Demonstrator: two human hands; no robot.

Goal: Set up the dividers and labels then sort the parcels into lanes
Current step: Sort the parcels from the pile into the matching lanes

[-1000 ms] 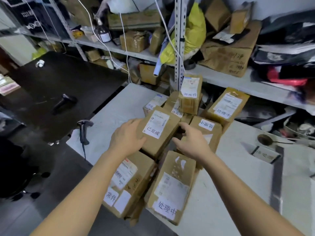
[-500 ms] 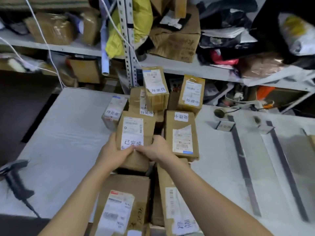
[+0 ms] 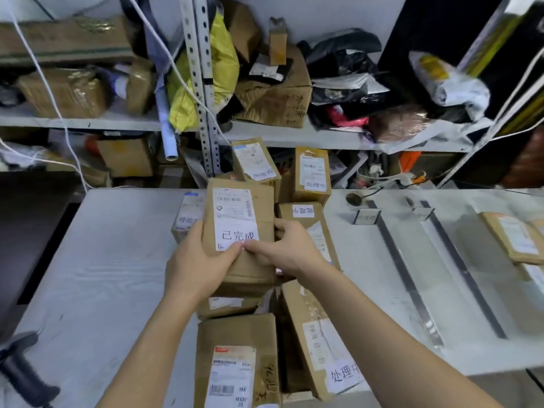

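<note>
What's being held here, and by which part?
A cardboard parcel marked 已完成, gripped at its lower end: left hand on the left edge, right hand on the right.

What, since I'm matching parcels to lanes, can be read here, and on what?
"已完成": held parcel
"处理中": near-right parcel, back upright box, middle parcel (inverted)
"待处", cut off: left parcel
"MX", "MXR0 03": nearest parcel
Too blurred: lane signs, all smaller print

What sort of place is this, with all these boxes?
Most likely a courier or parcel-sorting depot: labelled cardboard parcels piled on a white table, metal shelves crammed with more packages, and what looks like a handheld scanner.
</note>
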